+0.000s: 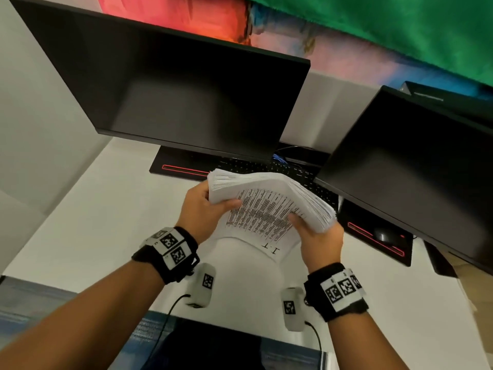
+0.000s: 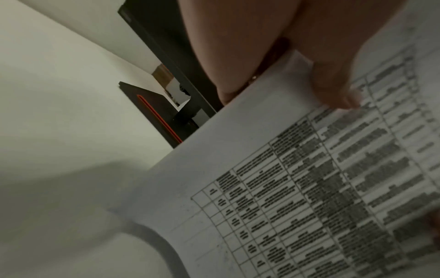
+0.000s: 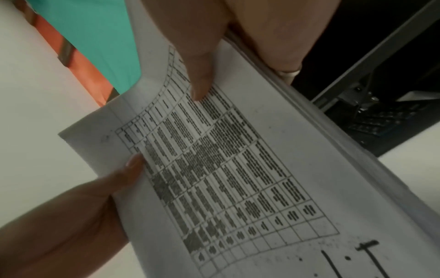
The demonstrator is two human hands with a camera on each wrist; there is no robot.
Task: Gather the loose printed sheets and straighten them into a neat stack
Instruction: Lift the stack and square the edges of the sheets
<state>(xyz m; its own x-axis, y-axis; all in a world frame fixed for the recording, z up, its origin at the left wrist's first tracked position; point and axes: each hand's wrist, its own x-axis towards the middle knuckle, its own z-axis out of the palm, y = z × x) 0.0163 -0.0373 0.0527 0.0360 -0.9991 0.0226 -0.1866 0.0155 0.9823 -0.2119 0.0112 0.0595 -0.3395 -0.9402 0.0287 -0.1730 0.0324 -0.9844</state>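
A thick pile of printed sheets (image 1: 266, 206) with a dense table on the top page is held tilted above the white desk (image 1: 106, 222). My left hand (image 1: 205, 206) grips its left edge, thumb on the top page and fingers behind. My right hand (image 1: 314, 233) grips the right edge the same way, thumb on the print. The sheet edges fan out unevenly at the far and right sides. The left wrist view shows my left thumb (image 2: 338, 90) pressing the top page of the sheets (image 2: 309, 188). The right wrist view shows the sheets (image 3: 238, 169) pinched by both thumbs.
Two dark monitors (image 1: 173, 89) (image 1: 416, 166) stand behind the sheets on black bases with red stripes. A black keyboard (image 1: 266, 166) lies between them, and a mouse (image 1: 382, 235) rests on the right base. The desk's front edge is below my wrists.
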